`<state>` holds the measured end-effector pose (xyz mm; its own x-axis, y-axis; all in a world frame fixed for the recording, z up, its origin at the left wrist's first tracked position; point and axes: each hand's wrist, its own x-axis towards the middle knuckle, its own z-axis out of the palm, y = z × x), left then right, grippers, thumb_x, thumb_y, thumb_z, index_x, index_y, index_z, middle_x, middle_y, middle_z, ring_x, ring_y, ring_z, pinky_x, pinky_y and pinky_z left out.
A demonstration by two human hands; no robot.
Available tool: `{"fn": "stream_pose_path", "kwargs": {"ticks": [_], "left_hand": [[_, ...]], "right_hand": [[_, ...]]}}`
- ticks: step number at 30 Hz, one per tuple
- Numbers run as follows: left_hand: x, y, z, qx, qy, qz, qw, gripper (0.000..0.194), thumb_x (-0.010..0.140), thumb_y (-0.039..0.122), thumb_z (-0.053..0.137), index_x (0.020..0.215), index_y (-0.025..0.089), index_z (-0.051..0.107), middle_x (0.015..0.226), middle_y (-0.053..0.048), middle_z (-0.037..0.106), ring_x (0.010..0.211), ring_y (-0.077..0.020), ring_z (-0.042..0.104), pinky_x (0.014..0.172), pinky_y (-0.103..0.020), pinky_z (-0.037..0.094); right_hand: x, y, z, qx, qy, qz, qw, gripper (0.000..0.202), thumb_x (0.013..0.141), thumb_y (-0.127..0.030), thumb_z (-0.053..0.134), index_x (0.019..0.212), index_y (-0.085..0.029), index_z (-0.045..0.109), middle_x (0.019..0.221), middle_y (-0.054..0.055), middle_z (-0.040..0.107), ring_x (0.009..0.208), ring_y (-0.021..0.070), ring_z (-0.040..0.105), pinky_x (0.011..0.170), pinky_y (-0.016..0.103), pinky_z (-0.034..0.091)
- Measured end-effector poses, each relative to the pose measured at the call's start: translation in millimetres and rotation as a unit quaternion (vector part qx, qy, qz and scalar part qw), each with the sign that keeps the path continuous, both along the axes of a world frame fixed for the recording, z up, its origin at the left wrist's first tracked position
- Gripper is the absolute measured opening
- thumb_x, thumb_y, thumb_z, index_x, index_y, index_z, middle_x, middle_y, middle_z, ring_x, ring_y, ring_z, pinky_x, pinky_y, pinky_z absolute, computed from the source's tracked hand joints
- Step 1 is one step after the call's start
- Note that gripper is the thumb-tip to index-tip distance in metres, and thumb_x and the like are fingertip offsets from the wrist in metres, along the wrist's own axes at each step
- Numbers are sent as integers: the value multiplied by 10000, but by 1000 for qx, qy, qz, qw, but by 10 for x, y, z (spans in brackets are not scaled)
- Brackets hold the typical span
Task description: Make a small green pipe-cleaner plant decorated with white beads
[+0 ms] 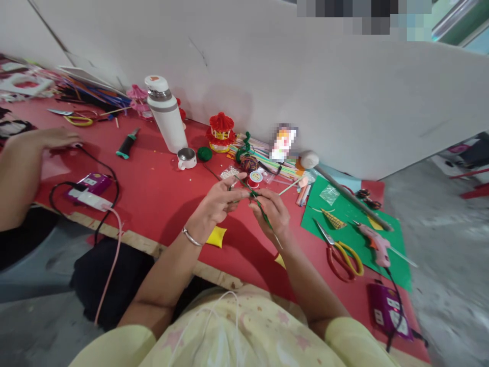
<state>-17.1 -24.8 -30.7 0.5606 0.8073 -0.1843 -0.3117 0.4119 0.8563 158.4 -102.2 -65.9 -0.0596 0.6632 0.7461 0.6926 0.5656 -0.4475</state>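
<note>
Near the middle of the table both hands meet around a small bit of dark green yarn [253,193]. My left hand [221,204] pinches the yarn, its index finger stretched forward. My right hand [272,214] grips a thin rod [266,218], green in the middle with a pale tip pointing back toward my wrist; it resembles a crochet hook. A dark strand runs from the green yarn ball [205,153] toward my left hand. Just beyond my fingers are a spool of red thread [255,178], a multicoloured yarn ball [249,163] and a bag of white beads [229,173].
A white thermos [167,114], its cup [187,158] and a red paper lantern [221,133] stand behind. On the right, scissors [340,252] and a pink glue gun [376,243] lie on green sheet [399,255]. Another person's hand [57,137] rests at left.
</note>
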Motion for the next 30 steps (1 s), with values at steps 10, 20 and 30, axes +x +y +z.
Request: {"fn": "stream_pose_path", "kwargs": {"ticks": [10, 20, 30], "left_hand": [[-182, 215, 31, 57, 89, -26, 994, 822, 583, 204, 917, 1356, 139, 645, 667, 6, 666, 426, -21, 372, 420, -200, 169], [-226, 303, 47, 90, 102, -56, 989, 672, 604, 201, 879, 1259, 165, 733, 681, -34, 683, 429, -32, 360, 413, -208, 151], [-33, 76, 58, 75, 22, 10, 997, 754, 608, 189, 865, 1337, 166, 676, 702, 13, 657, 470, -23, 400, 440, -191, 225]], "right_hand": [[262, 44, 283, -91, -68, 150, 982, 261, 982, -247, 605, 1231, -242, 683, 1266, 144, 711, 1169, 243, 697, 992, 408, 592], [269, -14, 634, -216, 6, 200, 956, 299, 1038, -363, 507, 1129, -245, 767, 1226, 108, 735, 1151, 241, 705, 987, 393, 585], [141, 13, 355, -188, 162, 160, 955, 319, 1026, -441, 519, 958, -243, 759, 1031, 85, 702, 1041, 237, 682, 884, 393, 581]]}}
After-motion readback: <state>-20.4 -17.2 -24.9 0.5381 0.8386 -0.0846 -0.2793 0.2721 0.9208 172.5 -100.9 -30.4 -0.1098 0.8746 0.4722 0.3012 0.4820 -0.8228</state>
